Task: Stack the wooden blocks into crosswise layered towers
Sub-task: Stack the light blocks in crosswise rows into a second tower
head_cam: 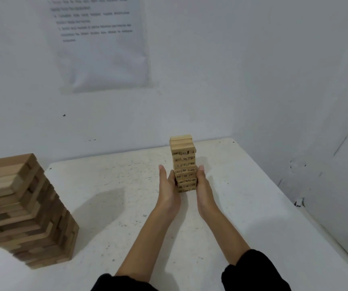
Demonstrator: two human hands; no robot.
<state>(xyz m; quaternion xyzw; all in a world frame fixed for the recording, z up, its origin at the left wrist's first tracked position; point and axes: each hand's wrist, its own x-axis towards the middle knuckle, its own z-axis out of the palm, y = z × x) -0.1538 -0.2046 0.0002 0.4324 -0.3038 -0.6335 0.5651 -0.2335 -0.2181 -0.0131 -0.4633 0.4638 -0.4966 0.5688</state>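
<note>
From the head camera, the small pale wooden block tower with black printed marks [184,164] stood upright near the far edge of the scuffed white table [252,196], roughly midway along it. And there were both hands on it! The left hand [169,183] lay flat against the tower's left face and the right hand [203,181] flat against its right face, fingers straight and pointing away from the person. Neither curled round anything; the palms simply pressed the lower layers between them. The upper layers stood free above the fingertips, the top one slightly offset.

The tower's long axis ran vertical, dead between the two palms, both hands equally near. I judged this a squaring-up squeeze, so any next push would need even pressure from both sides or the top would lean.

Off at the table's left edge, well apart, stood a bigger tower of darker brown wooden blocks [26,211], untouched.
</note>
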